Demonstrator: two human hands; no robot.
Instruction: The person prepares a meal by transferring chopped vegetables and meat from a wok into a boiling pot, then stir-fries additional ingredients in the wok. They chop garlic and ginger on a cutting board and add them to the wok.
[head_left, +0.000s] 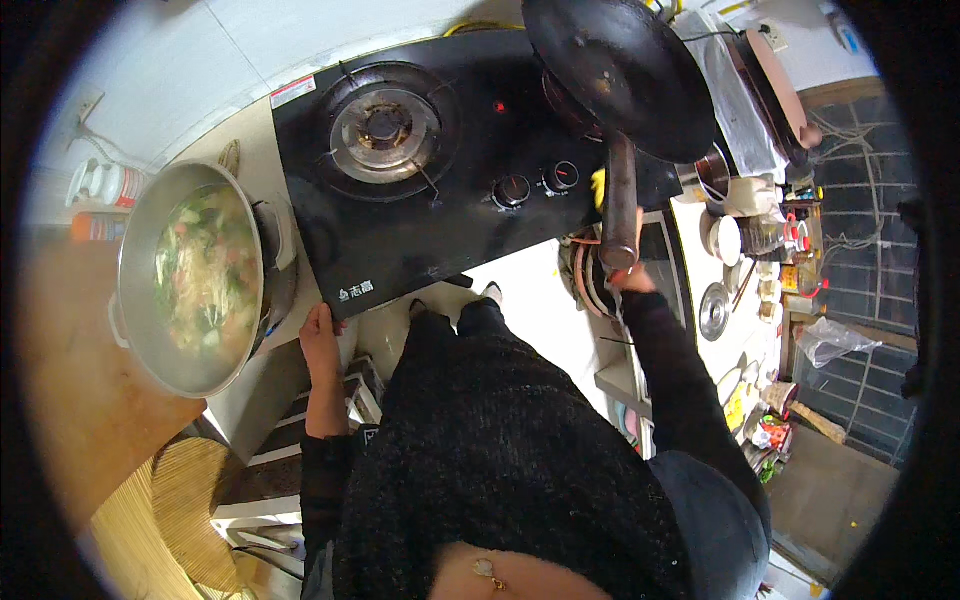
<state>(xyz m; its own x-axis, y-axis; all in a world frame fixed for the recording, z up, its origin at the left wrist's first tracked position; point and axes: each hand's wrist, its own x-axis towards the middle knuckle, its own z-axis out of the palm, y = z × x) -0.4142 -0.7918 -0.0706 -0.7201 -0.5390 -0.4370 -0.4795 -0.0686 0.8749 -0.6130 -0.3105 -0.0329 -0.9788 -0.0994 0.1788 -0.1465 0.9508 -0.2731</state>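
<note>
A black glass-topped two-burner gas stove (450, 247) lies before me at a slant. My left hand (322, 341) grips its front left corner. On the right burner stands a dark wok (622, 67), tilted, its long handle (620, 202) pointing towards me. Beneath the handle's end is my right hand (634, 277), partly hidden, so I cannot tell what it grips. Something yellow (598, 187) shows beside the handle. The left burner (386, 127) is bare, with no flame visible. Two control knobs (512, 191) sit between the burners and the front edge.
Left of the stove, a large metal pot (191, 375) holds soup with greens. A round woven mat (187, 510) lies at lower left. Bottles (765, 234), bowls and a metal lid (715, 311) line the right counter. A pink-lidded appliance (776, 82) stands at back right.
</note>
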